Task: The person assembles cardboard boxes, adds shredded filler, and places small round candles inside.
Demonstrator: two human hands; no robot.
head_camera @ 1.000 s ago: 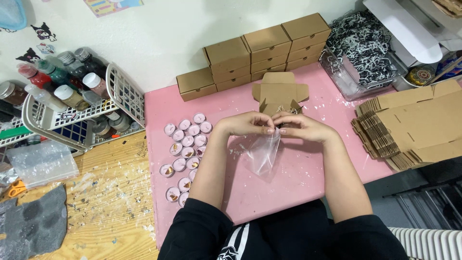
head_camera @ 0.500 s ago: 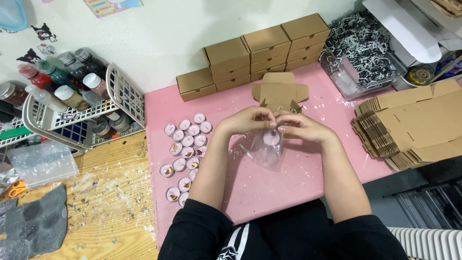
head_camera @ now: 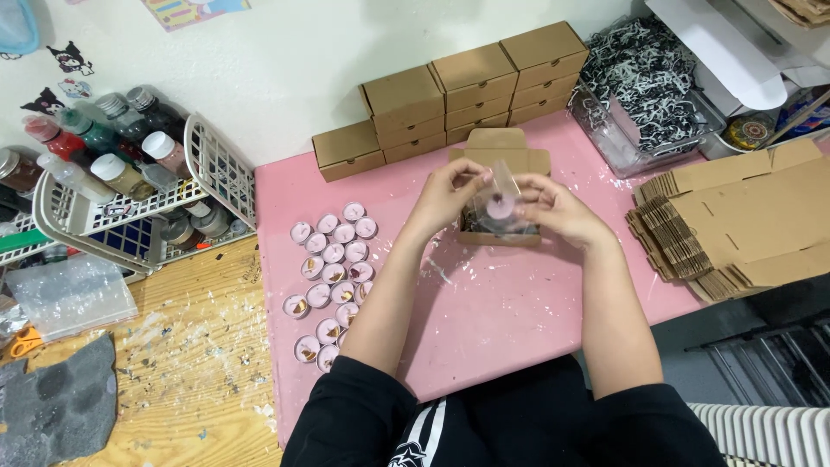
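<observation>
Holding a clear bag [head_camera: 500,206] between them, the left hand [head_camera: 450,195] and the right hand [head_camera: 553,207] meet over the pink tabletop [head_camera: 484,320], just above an open brown box [head_camera: 499,156] that stands at 12 o'clock from the hands. The left fingers [head_camera: 471,173] pinch the upper edge of the bag, and the right fingers [head_camera: 529,186] pinch its other side, so the bag is off the tabletop and hangs over the box. Inside the bag sits one small pink candle [head_camera: 499,207]; dark shredded paper shows below it in the box. At 9 o'clock from the hands, a group of pink candles [head_camera: 333,277] lies on the tabletop in loose rows, well apart from the bag. At 12 o'clock, against the white wall, closed brown boxes [head_camera: 475,86] are stacked in steps. At 2 o'clock a clear tub of black and white shredded paper [head_camera: 648,78] stands near the boxes. At 3 o'clock a pile of flat cardboard blanks [head_camera: 735,216] lies at the edge of the tabletop. At 9 o'clock, farther away, a white basket [head_camera: 220,169] holds bottles with coloured caps, beside a wooden surface [head_camera: 181,363] with paint spots.
</observation>
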